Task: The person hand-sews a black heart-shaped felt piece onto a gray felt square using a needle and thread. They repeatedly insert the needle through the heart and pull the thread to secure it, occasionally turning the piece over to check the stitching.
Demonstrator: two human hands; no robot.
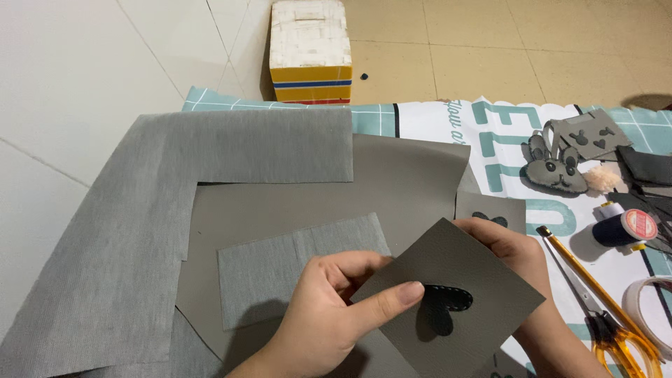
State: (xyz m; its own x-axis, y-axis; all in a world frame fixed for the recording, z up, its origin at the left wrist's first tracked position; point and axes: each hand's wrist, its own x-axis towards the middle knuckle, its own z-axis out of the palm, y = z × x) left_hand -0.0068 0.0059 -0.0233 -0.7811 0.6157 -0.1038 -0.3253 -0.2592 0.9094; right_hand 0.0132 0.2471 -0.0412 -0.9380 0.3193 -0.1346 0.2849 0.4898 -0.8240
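Observation:
My left hand (329, 308) pinches a square piece of grey leatherette (448, 280), thumb pressed on its face near a black heart-shaped patch (442, 313) stitched along one edge. My right hand (514, 255) holds the same square from its far right side, fingers mostly hidden behind it. Under the hands lie a small grey fabric rectangle (280, 269) and a large grey leatherette sheet (294, 203).
A big L-shaped grey fabric piece (133, 231) lies left. Right of the hands: yellow-handled scissors (602, 308), a dark blue thread spool (623, 227), a tape roll (654, 308), a grey bunny figure (553, 168), leatherette scraps (595, 136). A yellow-banded box (310, 52) stands on the floor behind.

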